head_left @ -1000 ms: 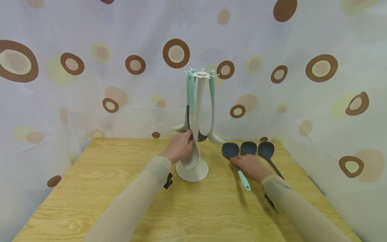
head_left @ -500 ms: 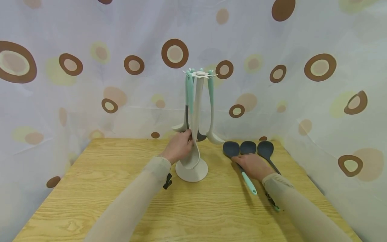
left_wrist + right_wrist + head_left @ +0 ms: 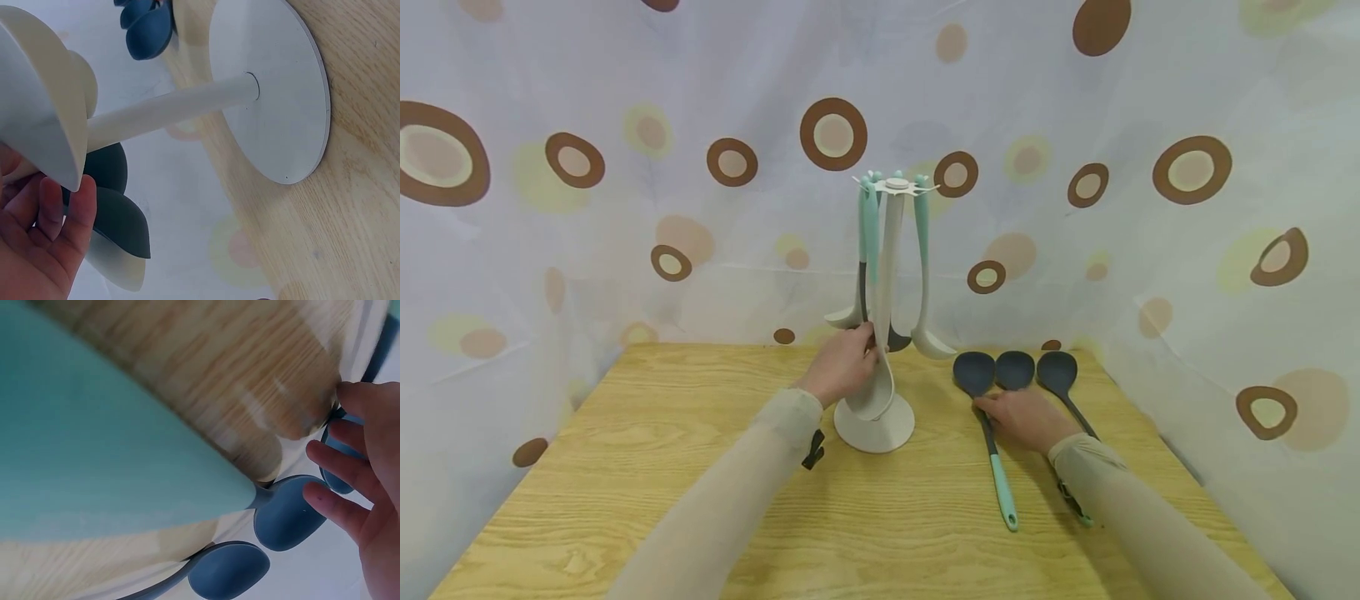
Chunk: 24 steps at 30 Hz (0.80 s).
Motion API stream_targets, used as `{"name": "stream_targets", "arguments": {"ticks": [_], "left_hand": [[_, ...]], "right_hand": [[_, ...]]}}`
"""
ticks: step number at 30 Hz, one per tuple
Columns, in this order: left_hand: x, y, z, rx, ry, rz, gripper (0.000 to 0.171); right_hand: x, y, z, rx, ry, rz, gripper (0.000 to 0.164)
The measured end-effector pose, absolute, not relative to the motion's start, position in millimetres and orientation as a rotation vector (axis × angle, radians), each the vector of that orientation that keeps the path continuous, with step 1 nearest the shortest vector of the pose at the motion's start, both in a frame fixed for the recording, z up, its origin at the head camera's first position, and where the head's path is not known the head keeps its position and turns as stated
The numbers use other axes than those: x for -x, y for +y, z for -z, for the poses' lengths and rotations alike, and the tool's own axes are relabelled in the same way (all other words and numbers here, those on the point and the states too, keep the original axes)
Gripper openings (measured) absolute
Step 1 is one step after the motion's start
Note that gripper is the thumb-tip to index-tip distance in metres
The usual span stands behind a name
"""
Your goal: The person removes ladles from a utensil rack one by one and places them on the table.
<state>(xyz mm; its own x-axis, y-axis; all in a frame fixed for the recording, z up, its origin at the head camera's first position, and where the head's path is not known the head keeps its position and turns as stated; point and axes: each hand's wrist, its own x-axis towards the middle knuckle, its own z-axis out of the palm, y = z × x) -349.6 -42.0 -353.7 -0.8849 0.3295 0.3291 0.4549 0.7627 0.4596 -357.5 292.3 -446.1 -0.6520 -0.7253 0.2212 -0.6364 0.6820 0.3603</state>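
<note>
Left hand [image 3: 844, 367] curled round the cream ladle [image 3: 875, 392] on the utensil stand [image 3: 876, 423]; right hand [image 3: 1018, 417], fingers relaxed, resting on dark spoon [image 3: 987, 417] on desk [image 3: 625, 467].

Likely a staged recording corner: wooden table [image 3: 625, 467] hemmed by a dotted curtain [image 3: 625, 125] (circles everywhere).

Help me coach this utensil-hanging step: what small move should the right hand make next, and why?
Probably curl the right hand round the dark-blue spoon with the teal handle and lift it. That spoon lies flat on the wooden table beside two others, under relaxed fingers, while the left hand steadies the beige utensil stand.
</note>
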Motion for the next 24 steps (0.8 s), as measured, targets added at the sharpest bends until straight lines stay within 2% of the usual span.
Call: {"name": "stream_targets", "arguments": {"ticks": [9,11,15,20,24], "left_hand": [[347.3,-42.2,351.4,0.627,-2.718,0.784,0.021],[347.9,-42.0,351.7,0.637,-2.707,0.776,0.02],[350.1,-42.3,353.1,0.634,-2.691,0.769,0.02],[350.1,-42.3,354.5,0.632,-2.699,0.764,0.021],[349.7,-42.0,355.2,0.633,-2.698,0.777,0.018]], "right_hand": [[349.4,286.0,440.9,-1.014,-2.614,0.375,0.028],[347.7,283.7,437.6,-1.01,-2.579,0.36,0.023],[345.3,275.6,428.6,-0.999,-2.516,0.288,0.004],[336.6,258.3,410.6,-0.993,-2.457,0.184,0.025],[325.9,238.8,390.6,-1.004,-2.371,0.087,0.034]]}}
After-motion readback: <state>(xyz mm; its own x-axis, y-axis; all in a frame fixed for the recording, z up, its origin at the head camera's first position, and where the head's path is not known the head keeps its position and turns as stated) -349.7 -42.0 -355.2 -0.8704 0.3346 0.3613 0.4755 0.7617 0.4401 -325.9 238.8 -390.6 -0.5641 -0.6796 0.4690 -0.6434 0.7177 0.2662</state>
